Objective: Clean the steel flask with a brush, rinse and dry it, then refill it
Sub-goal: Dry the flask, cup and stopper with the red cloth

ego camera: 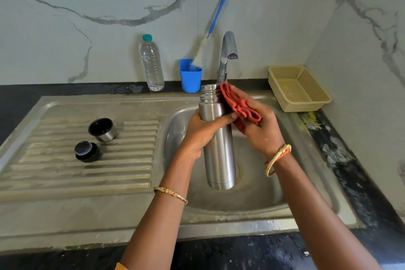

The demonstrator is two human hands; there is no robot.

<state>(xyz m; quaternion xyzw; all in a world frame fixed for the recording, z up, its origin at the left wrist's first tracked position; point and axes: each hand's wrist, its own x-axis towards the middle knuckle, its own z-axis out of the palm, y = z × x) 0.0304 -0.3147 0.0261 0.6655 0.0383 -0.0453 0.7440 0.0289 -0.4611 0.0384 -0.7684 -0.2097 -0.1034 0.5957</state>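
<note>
A single head-worn wide-angle camera looks forward and down, close above the left hand (202, 131) and right hand (260, 129), facing the grey-veined marble wall (87, 6) beyond them.

No legible text, label, brand, number or sign was seen anywhere. The clear plastic water bottle (152, 66) bore no label, and the steel flask (218, 138) showed only bare metal.
</note>
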